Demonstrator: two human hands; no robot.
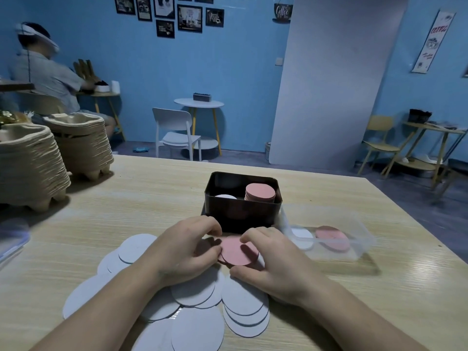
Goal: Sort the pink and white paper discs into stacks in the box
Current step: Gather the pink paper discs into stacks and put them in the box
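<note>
A black box [241, 224] stands mid-table, holding a tall pink disc stack [260, 192] on the right and a lower white stack [225, 196] on the left. Just in front of it lies a small pile of pink discs [234, 253]. My left hand [188, 245] curls its fingers round the pile's left edge. My right hand [272, 257] curls round its right edge, fingertips on top and thumb below. Several loose white discs [197, 325] lie spread over the table under and before my wrists.
A clear plastic lid or tray [359, 239] lies right of the box with one white and one pink disc. Two stacks of pulp egg trays [30, 160] stand at the table's far left. Another person sits at a table in the far left background.
</note>
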